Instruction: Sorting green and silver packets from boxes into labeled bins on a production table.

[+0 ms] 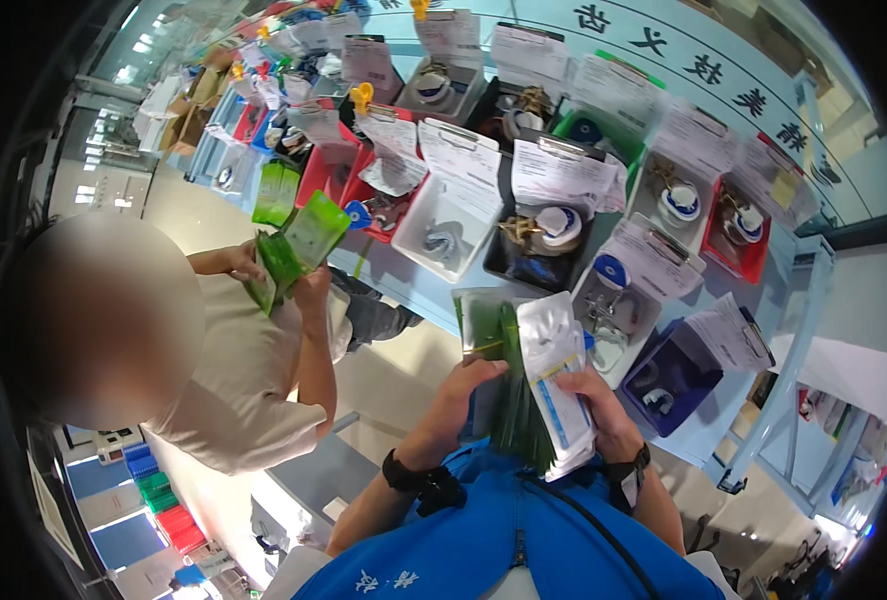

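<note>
In front of my chest, my left hand (466, 392) grips a stack of green see-through plastic pouches (506, 405), its thumb lying over their edge. A white printed packet (555, 365) is held in my right hand (600, 408), thumb on its front, up against the pouches. It looks like more than one packet, but the overlap hides how many. Just beyond my hands, a white bin (613, 318) holds metal pieces and a pale dental cast, and a purple bin (671, 375) has small pale and dark pieces at its bottom.
A pale blue table (453, 312) carries rows of coloured bins with clipped paper sheets, including a black bin (538, 245) with a cast and metal frame and a red bin (738, 225). To my left a co-worker's hands (308, 287) hold green pouches. A metal rail (778, 350) bounds the table's right.
</note>
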### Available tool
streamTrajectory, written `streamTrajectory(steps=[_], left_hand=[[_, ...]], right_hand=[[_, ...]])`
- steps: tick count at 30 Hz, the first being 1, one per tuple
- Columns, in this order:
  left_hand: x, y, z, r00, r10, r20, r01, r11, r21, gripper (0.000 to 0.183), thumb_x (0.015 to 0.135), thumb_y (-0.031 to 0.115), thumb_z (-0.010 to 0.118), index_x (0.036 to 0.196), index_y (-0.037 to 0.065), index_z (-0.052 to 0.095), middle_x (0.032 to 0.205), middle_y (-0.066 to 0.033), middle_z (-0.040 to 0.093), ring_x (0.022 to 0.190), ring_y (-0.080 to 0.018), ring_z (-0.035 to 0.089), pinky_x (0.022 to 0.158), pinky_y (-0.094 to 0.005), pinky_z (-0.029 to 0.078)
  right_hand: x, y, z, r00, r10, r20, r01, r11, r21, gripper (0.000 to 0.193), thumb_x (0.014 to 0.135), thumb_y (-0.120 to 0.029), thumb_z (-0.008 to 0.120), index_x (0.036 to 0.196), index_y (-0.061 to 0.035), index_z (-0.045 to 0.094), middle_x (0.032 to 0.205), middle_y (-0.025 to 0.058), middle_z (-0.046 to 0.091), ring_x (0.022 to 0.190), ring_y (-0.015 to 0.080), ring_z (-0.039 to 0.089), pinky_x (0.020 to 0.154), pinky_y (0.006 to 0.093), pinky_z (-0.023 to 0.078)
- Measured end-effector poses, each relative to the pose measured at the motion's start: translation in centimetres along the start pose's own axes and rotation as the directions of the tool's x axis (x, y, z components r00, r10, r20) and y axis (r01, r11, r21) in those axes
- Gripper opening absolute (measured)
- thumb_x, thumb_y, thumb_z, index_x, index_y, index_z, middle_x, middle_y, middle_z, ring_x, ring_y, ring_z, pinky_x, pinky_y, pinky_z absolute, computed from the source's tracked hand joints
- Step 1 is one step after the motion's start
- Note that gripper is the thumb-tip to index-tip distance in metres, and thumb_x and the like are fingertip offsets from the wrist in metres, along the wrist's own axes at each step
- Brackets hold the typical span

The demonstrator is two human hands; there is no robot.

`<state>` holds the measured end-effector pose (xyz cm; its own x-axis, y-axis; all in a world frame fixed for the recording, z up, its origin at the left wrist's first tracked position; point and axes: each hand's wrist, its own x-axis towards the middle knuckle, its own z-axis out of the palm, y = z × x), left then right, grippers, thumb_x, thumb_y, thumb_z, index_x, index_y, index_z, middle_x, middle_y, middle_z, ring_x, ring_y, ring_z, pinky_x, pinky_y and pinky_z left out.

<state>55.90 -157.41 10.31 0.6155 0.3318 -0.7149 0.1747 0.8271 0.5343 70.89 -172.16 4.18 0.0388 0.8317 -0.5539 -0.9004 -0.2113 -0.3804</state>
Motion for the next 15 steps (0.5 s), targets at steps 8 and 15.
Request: streamTrajectory(steps=[8,15], left_hand=[[-0.4,0.6,-1.3,1.000,-0.008,-0.011,0.008,1.000,0.001,0.039,0.095,0.026,0.055,0.125,-0.001,0.057,0.111,-0.0122,0.068,0.093,-0.0185,0.069,0.081,-0.0308,0.055],[-0.9,2.5,-2.0,0.995,-0.070,-0.071,0.068,0.997,-0.025,0.039,0.095,0.025,0.056,0.125,0.001,0.057,0.112,-0.0126,0.068,0.094,-0.0195,0.069,0.083,-0.0318,0.056]], right_hand=[[0.8,-0.3,0.8,0.999,0.044,0.005,-0.044,0.998,-0.039,0.058,0.085,-0.023,0.071,0.132,0.0036,0.051,0.116,0.0139,0.067,0.096,0.0181,0.069,0.085,0.0309,0.057],[2.1,-0.5,2.2,0.996,0.092,-0.011,-0.092,0.992,-0.086,0.057,0.086,-0.025,0.072,0.131,0.0024,0.051,0.113,0.0123,0.067,0.092,0.0176,0.070,0.080,0.0302,0.059]])
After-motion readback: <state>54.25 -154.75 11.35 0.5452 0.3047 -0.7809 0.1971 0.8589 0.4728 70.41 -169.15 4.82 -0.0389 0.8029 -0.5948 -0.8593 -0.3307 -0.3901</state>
